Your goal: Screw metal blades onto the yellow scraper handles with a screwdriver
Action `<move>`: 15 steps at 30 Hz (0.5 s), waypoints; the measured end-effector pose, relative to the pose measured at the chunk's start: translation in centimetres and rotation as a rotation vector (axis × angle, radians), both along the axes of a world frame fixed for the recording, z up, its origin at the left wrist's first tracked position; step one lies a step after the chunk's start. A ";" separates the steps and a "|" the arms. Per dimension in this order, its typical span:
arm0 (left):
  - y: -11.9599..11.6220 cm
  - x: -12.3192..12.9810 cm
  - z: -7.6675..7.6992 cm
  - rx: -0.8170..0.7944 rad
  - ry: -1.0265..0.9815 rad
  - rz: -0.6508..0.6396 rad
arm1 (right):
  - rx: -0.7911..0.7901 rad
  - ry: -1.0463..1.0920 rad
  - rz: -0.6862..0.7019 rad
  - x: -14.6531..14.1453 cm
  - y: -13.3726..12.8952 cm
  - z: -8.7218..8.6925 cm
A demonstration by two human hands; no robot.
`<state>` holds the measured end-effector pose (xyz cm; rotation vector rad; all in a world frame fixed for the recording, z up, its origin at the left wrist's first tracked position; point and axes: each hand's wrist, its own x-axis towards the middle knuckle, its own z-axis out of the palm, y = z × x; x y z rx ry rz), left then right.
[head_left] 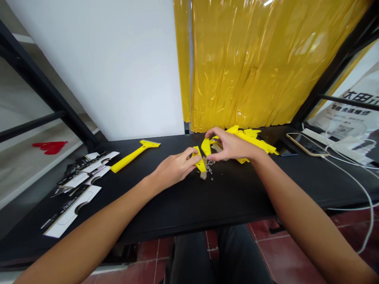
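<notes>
My left hand (174, 167) is closed on a yellow plastic scraper head plate (200, 162), with a greyish blade-like strip (203, 175) at its lower end. Just to the right, my right hand (231, 145) pinches a second yellow scraper piece (206, 147) between thumb and fingers. The two pieces are close together; whether they touch is hard to tell. Small screws or rings (209, 170) lie scattered on the table below them. A whole yellow scraper (130, 156) rests to the left of my left hand. Behind my right hand is a heap of yellow scraper parts (251, 136), partly hidden.
The black table (183, 209) carries printed cardboard sleeves (74, 211) at left. On the right are a phone (308, 144), a white power strip (337, 146) and loose white cables (361, 189). A white board (130, 71) and yellow plastic curtain (237, 67) stand behind.
</notes>
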<state>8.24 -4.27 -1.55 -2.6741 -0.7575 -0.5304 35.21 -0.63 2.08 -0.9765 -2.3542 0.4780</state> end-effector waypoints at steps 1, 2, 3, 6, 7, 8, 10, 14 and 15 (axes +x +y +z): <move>-0.1 0.0 0.1 0.001 0.015 -0.006 | 0.017 0.029 -0.078 1.1 0.4 0.2; -0.1 0.1 0.1 0.004 0.030 -0.018 | 0.020 0.032 -0.149 2.3 0.8 0.4; -0.1 0.1 0.1 0.006 0.042 -0.034 | 0.031 0.039 -0.222 3.5 1.3 0.5; -0.1 0.0 0.0 -0.013 0.044 -0.071 | 0.028 -0.014 -0.348 6.1 2.4 0.3; 0.0 0.0 -0.1 -0.025 0.043 -0.072 | 0.023 -0.048 -0.351 6.4 2.6 0.1; 0.0 0.0 -0.2 -0.035 0.048 -0.068 | 0.017 -0.084 -0.336 6.4 2.8 -0.2; 0.1 -0.1 -0.2 -0.044 0.073 -0.050 | 0.003 -0.153 -0.270 5.7 3.1 -0.8; 0.1 -0.2 -0.1 -0.040 0.081 -0.017 | -0.020 -0.267 -0.148 3.5 3.2 -2.2; 0.2 -0.2 -0.1 -0.041 0.075 -0.017 | -0.021 -0.285 -0.133 3.2 3.2 -2.3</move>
